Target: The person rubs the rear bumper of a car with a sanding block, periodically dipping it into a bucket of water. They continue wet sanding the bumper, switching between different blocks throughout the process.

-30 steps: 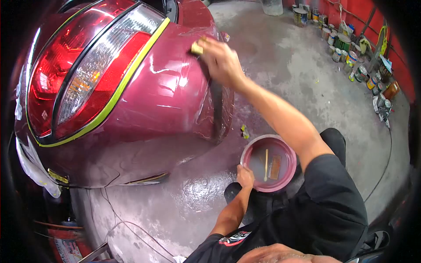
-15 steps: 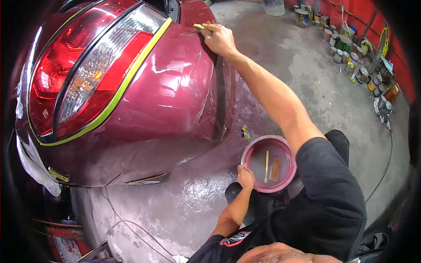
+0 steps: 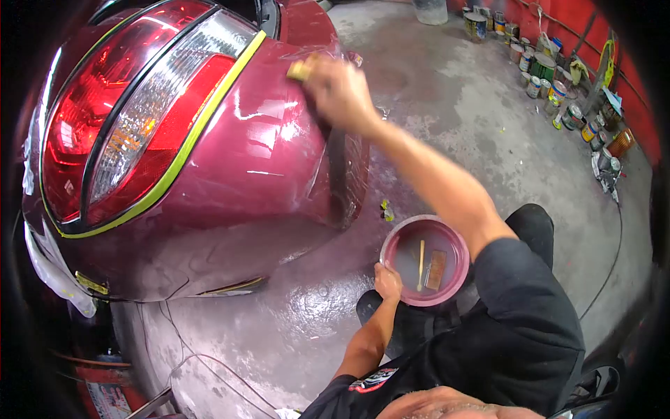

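My right hand [image 3: 342,91], blurred by motion, holds a small yellow pad [image 3: 300,70] against the upper part of the dark red car bumper [image 3: 244,160]. Wet streaks and bright reflections show on the bumper. Left of the hand is the red and clear tail light [image 3: 132,126], edged with yellow-green tape [image 3: 202,126]. Lower down, my left hand [image 3: 388,282] grips the left rim of a round pink basin [image 3: 457,290]. Cloudy water, a thin stick [image 3: 421,265] and a brown block [image 3: 435,269] are in the basin.
Many paint cans [image 3: 543,66] line the red wall [image 3: 631,105] at the upper right. A bucket [image 3: 430,10] stands at the top. Thin cables [image 3: 223,380] cross the floor at lower left. Plastic film [image 3: 56,272] hangs at the car's left side.
My right hand and the yellow pad have moved left and slightly down over the bumper. My left hand still holds the basin's rim. The whole view has shifted slightly.
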`<action>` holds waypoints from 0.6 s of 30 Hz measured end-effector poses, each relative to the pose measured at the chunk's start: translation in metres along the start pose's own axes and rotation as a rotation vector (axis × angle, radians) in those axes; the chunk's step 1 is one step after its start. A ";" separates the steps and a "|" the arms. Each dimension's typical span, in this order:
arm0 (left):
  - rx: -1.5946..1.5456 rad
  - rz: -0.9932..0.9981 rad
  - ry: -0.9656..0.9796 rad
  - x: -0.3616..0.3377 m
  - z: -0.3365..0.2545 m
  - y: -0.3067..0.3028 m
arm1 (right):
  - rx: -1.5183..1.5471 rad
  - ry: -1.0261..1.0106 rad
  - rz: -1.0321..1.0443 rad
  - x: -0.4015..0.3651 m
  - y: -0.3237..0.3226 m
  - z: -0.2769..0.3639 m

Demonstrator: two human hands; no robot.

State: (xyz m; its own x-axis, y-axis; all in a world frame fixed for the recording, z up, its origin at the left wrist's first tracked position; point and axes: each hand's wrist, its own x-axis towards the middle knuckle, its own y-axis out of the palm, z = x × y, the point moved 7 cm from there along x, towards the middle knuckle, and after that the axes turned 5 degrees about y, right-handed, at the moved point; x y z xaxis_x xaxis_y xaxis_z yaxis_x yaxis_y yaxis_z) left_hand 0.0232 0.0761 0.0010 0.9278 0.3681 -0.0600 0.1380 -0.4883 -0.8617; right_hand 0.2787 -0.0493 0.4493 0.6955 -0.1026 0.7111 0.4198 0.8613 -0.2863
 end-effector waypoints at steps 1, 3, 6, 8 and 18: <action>0.002 -0.005 0.003 0.004 -0.002 0.001 | 0.128 -0.237 -0.143 -0.050 -0.023 0.047; -0.019 -0.004 0.010 0.009 -0.006 0.005 | 0.270 -0.482 -0.285 -0.091 -0.039 0.070; -0.031 -0.024 0.015 0.012 -0.011 -0.002 | -0.127 -0.143 0.011 0.000 -0.003 -0.008; -0.006 -0.010 -0.012 -0.004 0.003 -0.007 | 0.096 0.523 -0.063 0.052 0.023 -0.125; -0.009 -0.021 0.024 0.009 -0.007 0.006 | -0.064 -0.059 -0.086 -0.001 -0.002 -0.044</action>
State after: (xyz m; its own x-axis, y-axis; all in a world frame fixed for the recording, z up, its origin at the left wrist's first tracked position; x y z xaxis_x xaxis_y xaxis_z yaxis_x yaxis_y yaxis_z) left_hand 0.0343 0.0711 -0.0012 0.9326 0.3598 -0.0300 0.1606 -0.4878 -0.8581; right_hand 0.3027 -0.0732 0.4208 0.6202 -0.1438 0.7712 0.5141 0.8170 -0.2611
